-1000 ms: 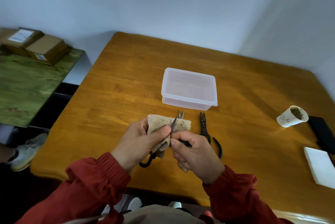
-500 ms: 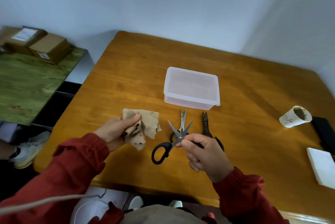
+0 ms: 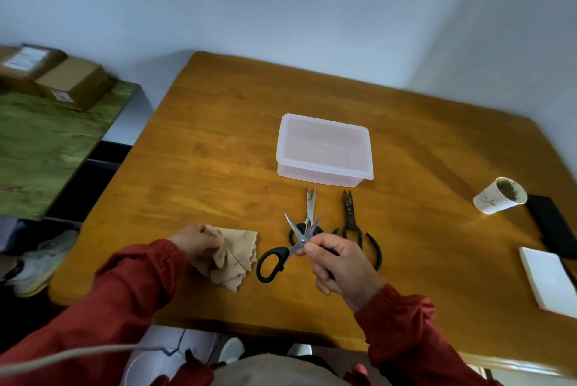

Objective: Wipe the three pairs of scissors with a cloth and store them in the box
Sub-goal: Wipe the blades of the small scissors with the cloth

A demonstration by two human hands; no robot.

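Note:
My right hand (image 3: 338, 270) holds black-handled scissors (image 3: 274, 262) above the table, blades spread open and pointing away from me. My left hand (image 3: 195, 240) grips a stained beige cloth (image 3: 234, 256), apart from the scissors and to their left. Small silver scissors (image 3: 309, 207) lie on the table just beyond the held pair. Dark rusty shears (image 3: 352, 223) lie to their right. A clear plastic box (image 3: 324, 149) with its lid on stands behind both.
The wooden table (image 3: 218, 151) also carries a dirty paper cup (image 3: 499, 199) lying on its side, a black object (image 3: 551, 226) and a white pad (image 3: 549, 279) at the right edge. A green surface (image 3: 46, 142) with cardboard boxes (image 3: 71, 85) sits to the left.
The cloth came off the black-handled scissors' blades; my left hand drew it away to the left and lowered it toward the table. My right hand keeps the scissors, blades now spread open.

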